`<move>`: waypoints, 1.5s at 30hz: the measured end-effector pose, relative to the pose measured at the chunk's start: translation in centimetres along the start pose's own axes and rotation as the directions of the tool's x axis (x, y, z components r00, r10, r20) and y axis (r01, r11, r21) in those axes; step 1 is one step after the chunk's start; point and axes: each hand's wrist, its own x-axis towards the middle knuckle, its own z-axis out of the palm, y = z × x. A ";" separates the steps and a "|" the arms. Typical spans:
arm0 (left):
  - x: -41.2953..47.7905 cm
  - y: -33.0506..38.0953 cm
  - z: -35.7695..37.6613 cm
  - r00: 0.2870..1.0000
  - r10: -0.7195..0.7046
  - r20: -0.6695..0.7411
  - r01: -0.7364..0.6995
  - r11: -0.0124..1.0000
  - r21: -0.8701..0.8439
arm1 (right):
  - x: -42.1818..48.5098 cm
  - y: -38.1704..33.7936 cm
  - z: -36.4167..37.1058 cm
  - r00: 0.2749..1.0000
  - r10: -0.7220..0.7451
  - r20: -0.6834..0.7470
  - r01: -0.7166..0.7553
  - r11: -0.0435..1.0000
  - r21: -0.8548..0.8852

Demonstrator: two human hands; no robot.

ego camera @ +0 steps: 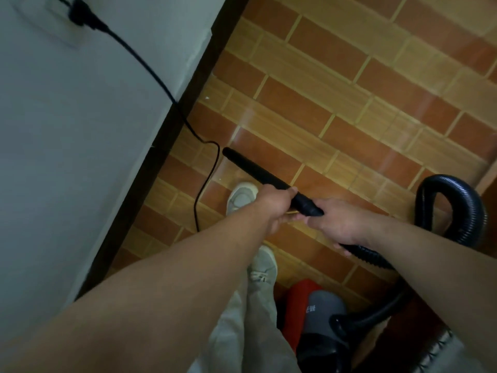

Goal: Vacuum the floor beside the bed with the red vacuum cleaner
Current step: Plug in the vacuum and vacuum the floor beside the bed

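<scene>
While my left hand [277,204] and right hand [338,222] both clamp the black wand [250,168], its axis points up-left at the baseboard [166,135]; left grip nearer the tip, red vacuum cleaner [298,300] by my feet.

A: "Red vacuum cleaner [302,300] runs off the bottom edge, lettering unreadable."
B: "Hose [480,211] vanishes under the right hand [338,224]; the left hand [274,205] covers the wand's [250,168] middle, and the socket's [53,28] clipped up top."

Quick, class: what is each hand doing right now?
Left hand: grips the black nozzle.
Right hand: grips the black hose where it joins the nozzle.
</scene>
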 end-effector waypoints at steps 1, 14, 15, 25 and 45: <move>0.4 0.7 0.0 1.000 0.015 0.001 -0.015 1.000 0.012 | 0.3 -0.4 -0.4 1.000 -0.003 -0.013 0.003 1.000 0.000; 4.4 10.4 -3.2 0.990 0.068 -0.126 -0.060 0.996 0.069 | 6.0 -7.4 -5.8 0.992 -0.129 -0.007 0.128 0.989 -0.069; 4.7 10.7 -3.4 0.989 0.060 -0.139 -0.051 0.996 0.067 | 6.4 -7.7 -6.1 0.988 -0.152 -0.029 0.146 0.979 -0.140; 6.4 13.8 -1.9 0.981 0.114 -0.154 -0.119 0.993 -0.023 | 10.1 -7.6 -8.8 0.954 -0.242 -0.175 0.151 0.896 -0.417; 6.9 19.1 2.6 0.979 -0.042 -0.197 0.006 0.984 -0.180 | 11.4 -7.9 -17.4 0.966 -0.253 0.048 0.255 0.906 -0.337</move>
